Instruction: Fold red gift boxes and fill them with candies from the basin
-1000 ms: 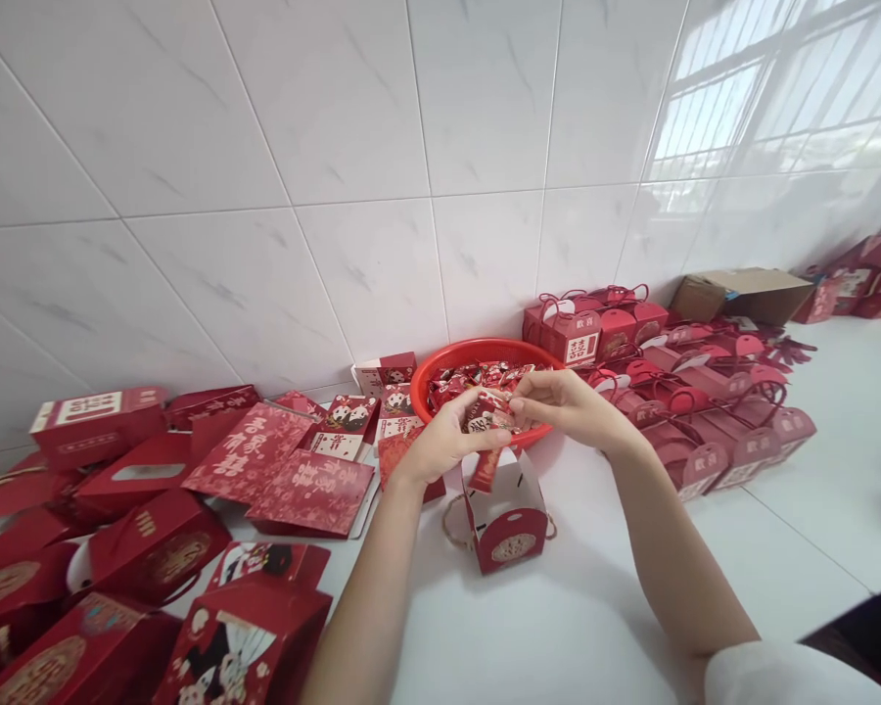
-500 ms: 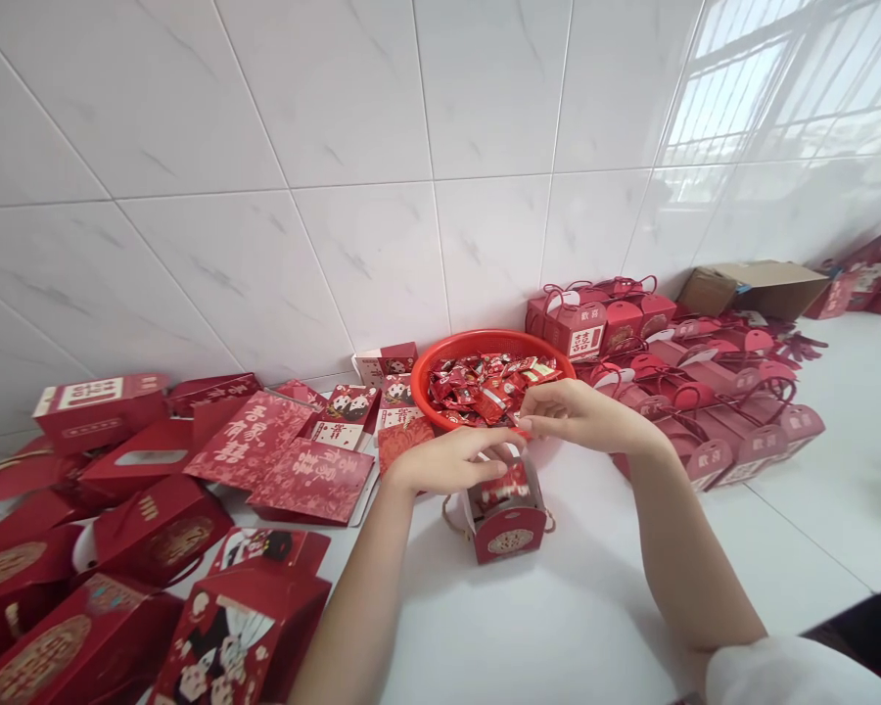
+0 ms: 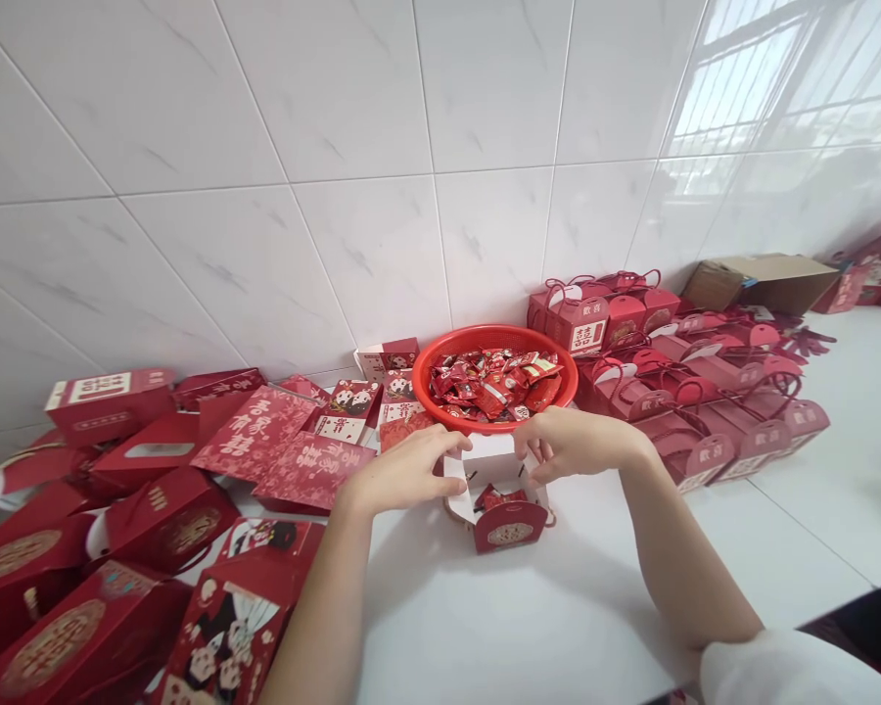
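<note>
In front of me a small red gift box (image 3: 512, 531) stands upright with its top open, showing white inner walls and a few red-wrapped candies (image 3: 500, 496) inside. Rope handles hang at its sides. My left hand (image 3: 403, 472) grips the box's left edge between thumb and fingers. On the opposite edge, my right hand (image 3: 577, 443) has its fingers bent over the cardboard, with the fingertips partly hidden. Just behind the box is a red plastic basket (image 3: 423, 390) holding many wrapped candies (image 3: 493, 387).
Red boxes (image 3: 51, 636) and flat red packets (image 3: 254, 431) crowd the left. Rows of handled gift boxes (image 3: 760, 446) line the right, with a brown cardboard box (image 3: 785, 279) beyond. A white tiled wall (image 3: 367, 235) rises behind the white tabletop (image 3: 485, 627).
The hands have moved apart to either side of the box, and its top is spread open. What lay red under my left hand now rests inside the box among the candies.
</note>
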`<state>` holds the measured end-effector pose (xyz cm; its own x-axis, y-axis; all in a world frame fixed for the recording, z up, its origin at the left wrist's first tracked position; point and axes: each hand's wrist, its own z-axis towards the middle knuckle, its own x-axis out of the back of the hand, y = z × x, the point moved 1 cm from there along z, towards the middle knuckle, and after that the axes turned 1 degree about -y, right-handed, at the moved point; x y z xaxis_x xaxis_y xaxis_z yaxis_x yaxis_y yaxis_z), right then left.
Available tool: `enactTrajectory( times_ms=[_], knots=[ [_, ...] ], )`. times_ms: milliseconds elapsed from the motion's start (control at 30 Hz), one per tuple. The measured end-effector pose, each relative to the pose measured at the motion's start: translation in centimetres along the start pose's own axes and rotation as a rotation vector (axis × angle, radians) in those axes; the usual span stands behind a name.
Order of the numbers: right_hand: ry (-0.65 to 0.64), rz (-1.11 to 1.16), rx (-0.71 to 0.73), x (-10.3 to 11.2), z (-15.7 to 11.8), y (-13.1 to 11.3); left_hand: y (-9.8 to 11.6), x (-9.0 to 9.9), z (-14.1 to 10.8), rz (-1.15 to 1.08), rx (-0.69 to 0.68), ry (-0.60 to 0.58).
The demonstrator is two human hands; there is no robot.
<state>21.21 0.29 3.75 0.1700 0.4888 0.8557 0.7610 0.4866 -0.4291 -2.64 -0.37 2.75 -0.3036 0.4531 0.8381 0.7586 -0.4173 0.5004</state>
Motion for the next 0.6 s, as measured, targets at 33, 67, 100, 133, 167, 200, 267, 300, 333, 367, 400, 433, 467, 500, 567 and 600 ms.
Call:
enactTrajectory(
  times_ms=[33, 67, 100, 133, 167, 200, 267, 300, 333, 367, 400, 433, 467, 500, 567, 600],
  knots=[
    [-0.003, 0.005, 0.024, -0.1, 0.1, -0.2, 0.1, 0.0, -0.1, 0.000, -0.004, -0.009],
    [-0.005, 0.010, 0.042, -0.1, 0.1, -0.4, 0.3, -0.1, -0.2, -0.003, -0.017, -0.020],
    [-0.004, 0.014, 0.052, -0.2, 0.2, -0.7, 0.6, -0.2, -0.2, -0.009, -0.039, -0.027],
    [-0.002, 0.016, 0.060, -0.3, 0.4, -0.9, 1.0, -0.3, -0.2, -0.016, -0.064, -0.028],
    [-0.003, 0.015, 0.069, -0.5, 0.5, -1.1, 1.4, -0.5, -0.1, -0.025, -0.088, -0.029],
    [-0.008, 0.014, 0.079, -0.6, 0.6, -1.2, 1.8, -0.8, 0.0, -0.036, -0.107, -0.033],
    [-0.029, 0.023, 0.110, -0.9, 0.8, -1.3, 2.5, -1.4, 0.2, -0.066, -0.133, -0.054],
    [-0.039, 0.040, 0.125, -0.9, 0.8, -1.2, 2.7, -1.7, 0.3, -0.084, -0.145, -0.069],
    [-0.046, 0.065, 0.139, -1.0, 0.8, -1.2, 2.9, -2.0, 0.4, -0.102, -0.157, -0.082],
    [-0.053, 0.097, 0.156, -1.0, 0.7, -1.1, 3.0, -2.2, 0.4, -0.118, -0.171, -0.088],
    [-0.062, 0.131, 0.174, -1.0, 0.6, -1.0, 3.0, -2.4, 0.5, -0.130, -0.186, -0.089],
    [-0.074, 0.164, 0.193, -1.0, 0.6, -0.8, 3.0, -2.5, 0.5, -0.137, -0.201, -0.092],
    [-0.088, 0.189, 0.209, -0.9, 0.5, -0.7, 2.9, -2.5, 0.6, -0.141, -0.210, -0.099],
    [-0.103, 0.207, 0.220, -0.9, 0.5, -0.7, 2.8, -2.5, 0.6, -0.149, -0.214, -0.107],
    [-0.121, 0.222, 0.219, -0.9, 0.5, -0.5, 2.5, -2.4, 0.7, -0.171, -0.214, -0.100],
    [-0.124, 0.226, 0.210, -0.9, 0.6, -0.4, 2.3, -2.3, 0.7, -0.180, -0.207, -0.073]
  ],
)
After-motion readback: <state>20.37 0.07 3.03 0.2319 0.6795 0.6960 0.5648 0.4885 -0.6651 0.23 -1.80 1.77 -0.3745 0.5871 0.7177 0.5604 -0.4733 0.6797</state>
